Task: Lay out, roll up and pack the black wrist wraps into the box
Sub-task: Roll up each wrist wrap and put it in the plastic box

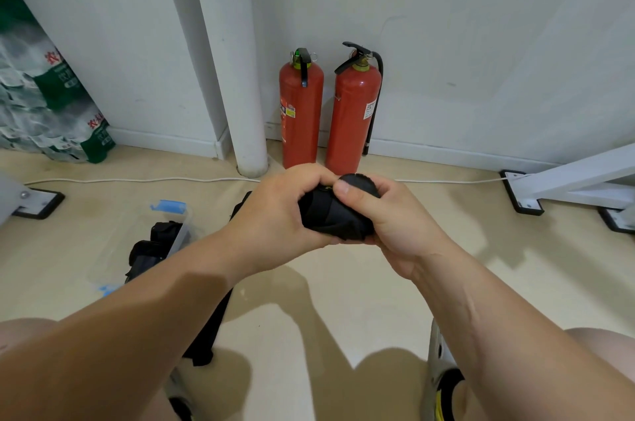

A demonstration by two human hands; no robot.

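A: Gripped from both sides, is it?

B: Yes. The rolled wrist wrap (330, 214) is clasped between the left hand (275, 211) and the right hand (395, 221), both curled closed round it. The right thumb (345, 190) is pressed on the upper end of the roll. It is held in the air, up and to the right of the box (182, 235), well apart from it.

A: How is it expected to handle?

B: Light and soft, it is judged (woven cloth, by the look), with some spring in it. A roll of this kind can be expected to loosen once the squeeze is let go. Nothing fragile is seen, and the fabric looks matte, so slipping is not much feared.

A: Where should hold be taken?

B: Round the girth, with the loose outer end pinned under a thumb. Whether any fastening is closed cannot be told, since that part is hidden by the hands.

A: And the others?

B: More black wraps (154, 241) are seen in the box, and a long black strip (209, 327) is laid on the floor just right of the box, partly covered by the left forearm.
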